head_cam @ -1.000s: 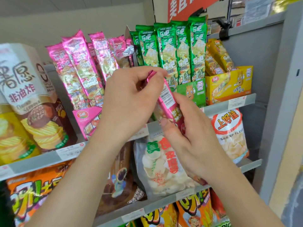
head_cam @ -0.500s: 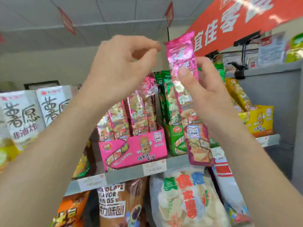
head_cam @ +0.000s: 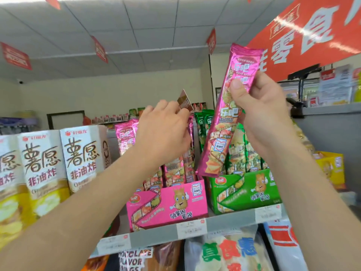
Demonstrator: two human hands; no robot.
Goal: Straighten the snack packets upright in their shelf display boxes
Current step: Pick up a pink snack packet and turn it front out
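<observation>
Here the right hand (head_cam: 261, 114) grips a tilted pink packet (head_cam: 220, 145) aloft.

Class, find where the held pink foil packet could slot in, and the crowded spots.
Likeliest: the pink cardboard box, where the left hand reaches among packets; the slot is hidden. A gap shows between it and the white cartons. The green cardboard box is packed.

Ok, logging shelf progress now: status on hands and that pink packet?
Right hand grips pink packet, raised, tilted, outside any box. Left hand at boxed packets, grip unclear. Pink box opening partly under left hand.
</observation>
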